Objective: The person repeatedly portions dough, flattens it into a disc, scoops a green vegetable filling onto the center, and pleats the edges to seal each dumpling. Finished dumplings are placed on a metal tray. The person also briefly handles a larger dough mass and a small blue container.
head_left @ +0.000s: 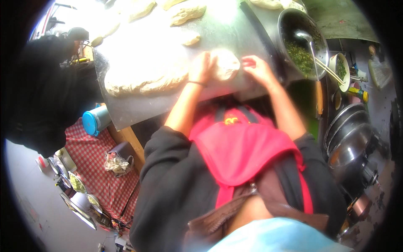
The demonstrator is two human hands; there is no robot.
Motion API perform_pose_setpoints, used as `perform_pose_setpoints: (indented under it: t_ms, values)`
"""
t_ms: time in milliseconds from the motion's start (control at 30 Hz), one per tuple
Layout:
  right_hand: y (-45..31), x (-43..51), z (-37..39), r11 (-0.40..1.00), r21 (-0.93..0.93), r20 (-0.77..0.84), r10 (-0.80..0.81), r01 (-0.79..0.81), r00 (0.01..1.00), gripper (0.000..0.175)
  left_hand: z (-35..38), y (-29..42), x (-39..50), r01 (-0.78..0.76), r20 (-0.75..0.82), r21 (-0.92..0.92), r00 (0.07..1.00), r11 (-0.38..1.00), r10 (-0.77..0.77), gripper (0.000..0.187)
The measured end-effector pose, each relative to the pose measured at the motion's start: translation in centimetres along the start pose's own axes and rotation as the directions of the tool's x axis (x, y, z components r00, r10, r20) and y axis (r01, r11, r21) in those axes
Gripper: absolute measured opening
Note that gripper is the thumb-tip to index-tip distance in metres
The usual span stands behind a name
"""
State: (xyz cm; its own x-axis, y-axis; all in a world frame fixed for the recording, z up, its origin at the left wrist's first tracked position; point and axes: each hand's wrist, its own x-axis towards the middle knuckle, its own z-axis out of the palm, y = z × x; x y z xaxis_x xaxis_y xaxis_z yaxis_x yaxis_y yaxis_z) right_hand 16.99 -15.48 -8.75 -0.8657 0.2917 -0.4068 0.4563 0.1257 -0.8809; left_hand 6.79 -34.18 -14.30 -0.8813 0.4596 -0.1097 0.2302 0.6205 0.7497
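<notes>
A round lump of white dough (pixel 227 65) lies on the metal work table (pixel 217 94) between my hands. My left hand (pixel 201 67) is against its left side, with the fingers washed out by glare. Just off its right side is my right hand (pixel 255 67), fingers apart and slightly curled, holding nothing. To the left of my left hand stretches a long, thick slab of dough (pixel 144 82), its upper part lost in bright light. A smaller dough piece (pixel 190 38) sits farther back, and larger dough pieces (pixel 188 14) lie beyond it.
Right of the table stand a steel bowl (pixel 299 61) of chopped green filling with a ladle, and a smaller bowl (pixel 341 67) with chopsticks across it. A black bar (pixel 263 37) lies on the table. At left are a person in dark clothing (pixel 47 94) and a blue-lidded container (pixel 91 123).
</notes>
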Motion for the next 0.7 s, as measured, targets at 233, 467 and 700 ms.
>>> perform_pose_setpoints:
  t_ms: [233,467,700]
  values:
    - [-0.5,0.1,2.0,0.912,-0.208,-0.149,-0.388,0.355,0.91,0.025,-2.3,0.6,-2.2,-0.458,-0.284,0.096,0.838,0.884,0.466,0.017]
    - [2.4,1.5,6.1,0.538,-0.655,0.104,-0.632,0.531,0.768,0.062,-0.6,0.1,-2.9,-0.517,0.063,0.208,0.854,0.83,0.516,0.062]
    - [3.0,3.5,4.3,0.555,-0.71,0.163,-0.469,0.434,0.868,0.075,-2.7,-0.7,-0.6,-0.398,0.272,0.159,0.898,0.904,0.347,0.064]
